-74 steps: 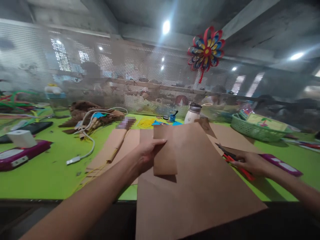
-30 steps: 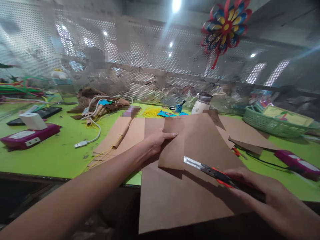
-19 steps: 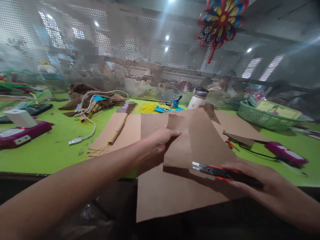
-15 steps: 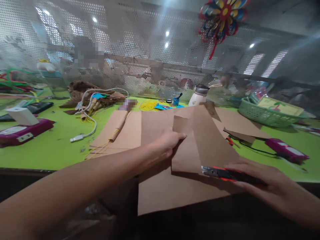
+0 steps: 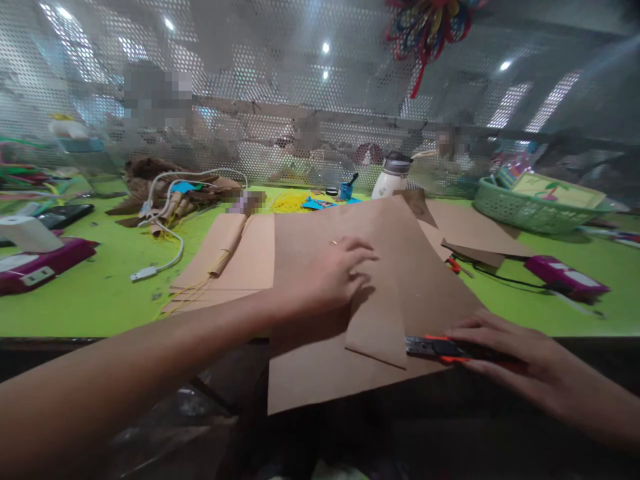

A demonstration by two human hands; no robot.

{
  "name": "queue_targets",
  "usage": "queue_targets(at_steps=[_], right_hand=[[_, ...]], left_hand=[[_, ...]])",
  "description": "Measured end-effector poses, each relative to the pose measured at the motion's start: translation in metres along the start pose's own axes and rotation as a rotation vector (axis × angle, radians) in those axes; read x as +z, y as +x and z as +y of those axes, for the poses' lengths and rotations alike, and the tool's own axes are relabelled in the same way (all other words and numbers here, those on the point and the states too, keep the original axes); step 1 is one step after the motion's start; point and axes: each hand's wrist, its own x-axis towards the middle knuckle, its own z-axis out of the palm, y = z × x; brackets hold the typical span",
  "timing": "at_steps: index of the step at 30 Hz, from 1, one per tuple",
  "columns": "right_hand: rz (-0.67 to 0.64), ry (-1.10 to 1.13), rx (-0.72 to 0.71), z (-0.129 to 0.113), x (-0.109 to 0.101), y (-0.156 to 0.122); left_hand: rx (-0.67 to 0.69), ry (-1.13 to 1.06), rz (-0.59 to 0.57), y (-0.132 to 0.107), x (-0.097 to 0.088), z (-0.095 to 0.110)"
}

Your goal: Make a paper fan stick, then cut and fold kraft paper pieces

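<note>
We are working around a large brown sheet (image 5: 437, 287), whose near part is jutting past the front edge of the green surface (image 5: 120, 310). Well left of the sheet, a purple power strip (image 5: 47, 265) is holding a white charger (image 5: 30, 233), and a white cable (image 5: 173, 240) is looping over a crumpled brown bundle (image 5: 150, 177). Closer in, pale brown sheets (image 5: 257, 247) are lying against the large sheet's left side, and a rolled brown tube (image 5: 230, 240) is resting on them. Behind the large sheet, yellow strings (image 5: 287, 200), a small blue pot (image 5: 346, 191) and a white bottle (image 5: 389, 183) are standing or lying close together. To its right, a green basket (image 5: 525, 208) is sitting farther back, with another purple strip (image 5: 567, 279) nearer.

Over the sheet's middle, our left hand (image 5: 333, 277) is covering part of a small brown piece (image 5: 377, 327), which is lying on the sheet; its fingers are bending loosely, slightly apart, and we cannot tell whether they are touching it. Our right hand (image 5: 520, 353), at the sheet's near right side, is gripping a utility knife (image 5: 440, 348) between thumb and fingers, its tip pointing at the small piece's right edge.
</note>
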Motion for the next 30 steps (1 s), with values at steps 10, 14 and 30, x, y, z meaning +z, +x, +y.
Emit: queue_targets(at_steps=[10,14,30], right_hand=[[0.020,-0.043,0.020,-0.006,0.009,-0.023],[0.075,-0.061,0.046,-0.009,0.021,-0.037],[0.150,-0.142,-0.055,-0.020,0.040,-0.049]], left_hand=[[0.217,0.248,-0.357,-0.008,0.012,-0.018],[0.255,0.325,-0.366,-0.009,0.014,-0.021],[0.490,0.713,-0.374,-0.008,0.015,-0.025]])
